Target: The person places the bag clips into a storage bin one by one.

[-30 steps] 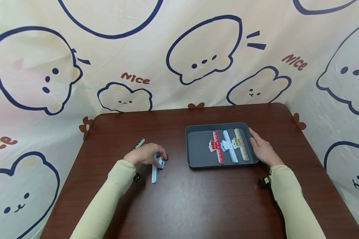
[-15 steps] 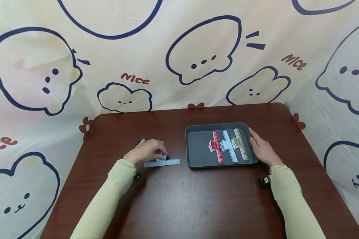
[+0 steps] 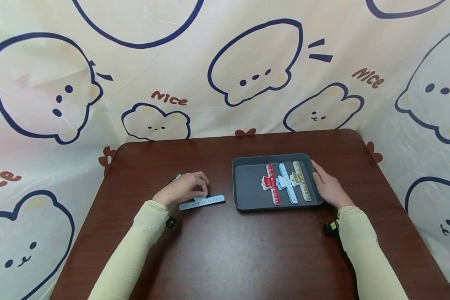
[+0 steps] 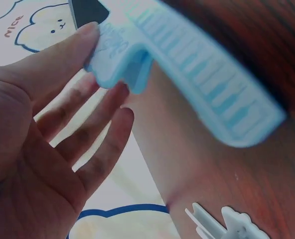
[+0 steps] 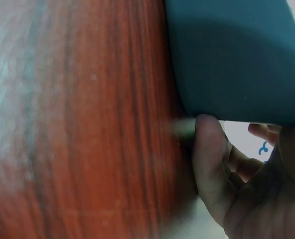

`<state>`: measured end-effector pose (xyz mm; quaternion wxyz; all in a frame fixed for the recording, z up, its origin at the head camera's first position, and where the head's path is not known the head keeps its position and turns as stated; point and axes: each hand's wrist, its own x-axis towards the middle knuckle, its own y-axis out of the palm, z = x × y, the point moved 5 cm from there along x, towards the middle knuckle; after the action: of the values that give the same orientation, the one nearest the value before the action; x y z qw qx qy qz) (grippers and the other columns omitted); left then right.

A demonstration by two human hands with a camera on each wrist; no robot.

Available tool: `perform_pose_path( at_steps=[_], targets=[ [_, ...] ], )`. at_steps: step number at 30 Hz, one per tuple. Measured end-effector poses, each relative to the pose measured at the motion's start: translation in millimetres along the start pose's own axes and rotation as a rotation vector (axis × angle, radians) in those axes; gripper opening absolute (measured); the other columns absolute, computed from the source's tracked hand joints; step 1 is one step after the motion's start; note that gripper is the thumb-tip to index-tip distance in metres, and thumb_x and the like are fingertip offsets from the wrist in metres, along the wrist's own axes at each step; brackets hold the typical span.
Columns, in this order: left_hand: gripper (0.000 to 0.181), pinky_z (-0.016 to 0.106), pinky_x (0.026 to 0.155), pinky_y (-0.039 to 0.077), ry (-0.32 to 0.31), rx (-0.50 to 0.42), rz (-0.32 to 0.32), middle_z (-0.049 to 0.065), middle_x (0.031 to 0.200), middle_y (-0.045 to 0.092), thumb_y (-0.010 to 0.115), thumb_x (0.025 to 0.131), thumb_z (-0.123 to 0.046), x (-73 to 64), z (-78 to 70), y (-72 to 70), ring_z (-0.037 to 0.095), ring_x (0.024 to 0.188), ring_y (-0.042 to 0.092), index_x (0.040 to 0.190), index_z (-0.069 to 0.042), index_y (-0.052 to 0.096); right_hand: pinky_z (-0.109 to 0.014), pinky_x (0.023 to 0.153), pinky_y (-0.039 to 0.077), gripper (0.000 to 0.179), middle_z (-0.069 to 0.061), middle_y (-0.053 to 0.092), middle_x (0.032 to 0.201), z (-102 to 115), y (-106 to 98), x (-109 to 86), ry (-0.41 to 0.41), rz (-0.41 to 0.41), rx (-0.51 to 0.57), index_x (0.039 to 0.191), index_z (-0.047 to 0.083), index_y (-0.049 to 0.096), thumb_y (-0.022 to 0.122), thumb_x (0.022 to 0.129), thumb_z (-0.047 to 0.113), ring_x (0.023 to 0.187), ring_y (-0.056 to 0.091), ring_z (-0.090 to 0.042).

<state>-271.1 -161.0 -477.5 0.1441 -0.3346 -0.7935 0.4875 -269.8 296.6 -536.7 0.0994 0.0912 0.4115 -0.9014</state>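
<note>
My left hand (image 3: 183,189) pinches a light blue ruler-shaped clip (image 3: 202,202) by its handle, left of the tray. In the left wrist view the thumb lies on the handle of the clip (image 4: 212,79), with the other fingers spread behind. Behind that hand, another clip (image 3: 175,178) with dark and white markings shows partly. My right hand (image 3: 331,189) holds the right edge of a dark grey tray (image 3: 247,199); its thumb touches the rim in the right wrist view. Inside the tray lie a red clip (image 3: 273,185), a blue clip (image 3: 288,183) and a yellow-green clip (image 3: 301,181).
The dark brown wooden table (image 3: 240,254) bears everything. A printed cloth backdrop (image 3: 225,116) hangs close along its back and sides. At the bottom of the left wrist view lies a whitish clip (image 4: 237,226) on the table.
The blue clip in my left hand has swung from lengthwise to nearly crosswise, its right end now tipped slightly away. The left hand has shifted a little; the right hand and tray stay put.
</note>
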Motion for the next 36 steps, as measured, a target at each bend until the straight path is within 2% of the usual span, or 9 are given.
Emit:
perform_pose_path(
  at_steps=[2,8,11,19,23,27,30,36],
  targets=[
    [0.004,0.043,0.094,0.058,-0.032,-0.015,-0.010,0.004,0.118,0.072,0.078,0.094,-0.016,-0.7,1.6,-2.5,0.020,0.103,0.069,0.097,-0.014,0.078,-0.074,0.117,0.023,0.060,-0.026,0.016,0.170,1,0,-0.1,-0.001,-0.002,-0.001,0.167,0.029,0.000,0.020,0.113,0.045,0.152,0.019,-0.056],
    [0.005,0.035,0.085,0.060,-0.096,-0.048,-0.076,-0.005,0.096,0.075,0.076,0.095,-0.015,-1.1,3.0,-10.6,0.011,0.089,0.068,0.099,-0.017,0.077,-0.074,0.116,0.025,0.060,-0.027,0.019,0.169,2,-1,0.1,-0.012,-0.009,-0.014,0.167,0.027,0.001,0.021,0.114,0.044,0.151,0.022,-0.057],
    [0.005,0.034,0.084,0.061,-0.116,-0.068,-0.122,-0.005,0.096,0.073,0.076,0.095,-0.016,-0.9,1.8,-15.7,0.011,0.089,0.068,0.100,-0.017,0.077,-0.073,0.117,0.025,0.060,-0.027,0.019,0.169,3,0,0.1,-0.016,-0.012,-0.015,0.167,0.026,0.002,0.021,0.114,0.043,0.151,0.022,-0.056],
    [0.006,0.037,0.082,0.061,-0.144,-0.196,-0.282,-0.001,0.101,0.074,0.075,0.096,-0.016,-1.2,-5.1,-31.8,0.015,0.092,0.070,0.102,-0.017,0.076,-0.073,0.117,0.025,0.059,-0.028,0.020,0.168,3,0,0.2,-0.018,-0.025,-0.016,0.168,0.025,0.003,0.022,0.114,0.041,0.150,0.023,-0.056],
    [0.009,0.038,0.083,0.061,-0.152,-0.253,-0.332,-0.001,0.103,0.074,0.076,0.096,-0.018,-1.0,-5.6,-35.4,0.016,0.093,0.070,0.105,-0.017,0.076,-0.073,0.117,0.025,0.059,-0.028,0.021,0.168,3,0,0.0,-0.014,-0.027,-0.017,0.168,0.025,0.004,0.022,0.114,0.041,0.150,0.024,-0.056],
    [0.011,0.037,0.085,0.060,-0.156,-0.306,-0.357,-0.001,0.104,0.075,0.076,0.096,-0.019,1.2,-5.4,-36.1,0.016,0.093,0.069,0.106,-0.016,0.076,-0.073,0.117,0.025,0.059,-0.028,0.020,0.168,3,1,0.2,-0.011,-0.026,-0.023,0.168,0.025,0.003,0.021,0.114,0.042,0.150,0.023,-0.056],
    [0.012,0.037,0.082,0.061,-0.161,-0.364,-0.363,0.002,0.102,0.075,0.077,0.095,-0.019,3.6,-5.8,-35.5,0.018,0.090,0.069,0.106,-0.015,0.076,-0.073,0.117,0.025,0.059,-0.027,0.020,0.168,2,1,0.4,-0.012,-0.026,-0.027,0.168,0.025,0.003,0.021,0.114,0.041,0.150,0.023,-0.056],
    [0.014,0.048,0.081,0.064,-0.194,-0.551,-0.317,0.012,0.104,0.073,0.077,0.095,-0.015,9.5,-9.7,-30.9,0.027,0.088,0.070,0.108,-0.009,0.075,-0.074,0.116,0.026,0.059,-0.028,0.020,0.168,1,1,0.9,-0.008,-0.019,-0.026,0.167,0.026,0.002,0.021,0.114,0.043,0.150,0.023,-0.057]
  ],
)
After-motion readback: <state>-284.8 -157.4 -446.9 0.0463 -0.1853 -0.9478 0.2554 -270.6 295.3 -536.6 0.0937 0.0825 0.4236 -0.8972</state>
